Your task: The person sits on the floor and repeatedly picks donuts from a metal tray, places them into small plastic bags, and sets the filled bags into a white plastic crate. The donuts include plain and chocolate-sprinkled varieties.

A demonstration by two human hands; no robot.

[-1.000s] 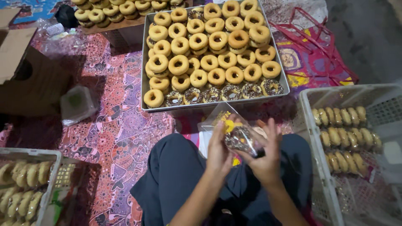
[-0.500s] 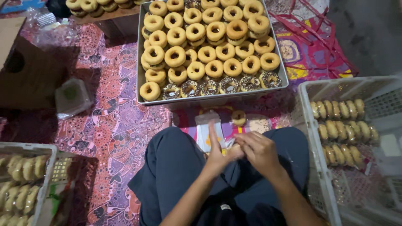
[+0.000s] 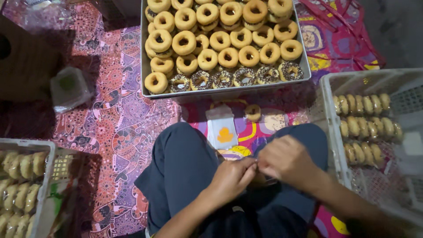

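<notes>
Head view, looking down over the lap: both hands meet above the dark trousers (image 3: 189,167). The left hand (image 3: 231,174) is curled, its fingertips pinched together against those of the right hand (image 3: 286,161), which is closed too. Between them sits something small and clear, probably a plastic wrapper (image 3: 260,178); it is mostly hidden by the fingers, so I cannot tell what is inside.

Just beyond the knees, on the patterned cloth (image 3: 114,123) covering the floor, lies a flat white packet (image 3: 222,130) with an orange shape on it, and beside it a single loose ring doughnut (image 3: 253,112). Farther out stands a metal tray (image 3: 145,66) packed with ring doughnuts, most of them plain and the near row sprinkled dark. At the right a white plastic crate (image 3: 328,114) holds rows of wrapped doughnuts on edge. At the lower left another crate (image 3: 46,185) holds more. A small clear bag with a green patch (image 3: 68,88) lies at the left, near a brown cardboard box (image 3: 22,66).
</notes>
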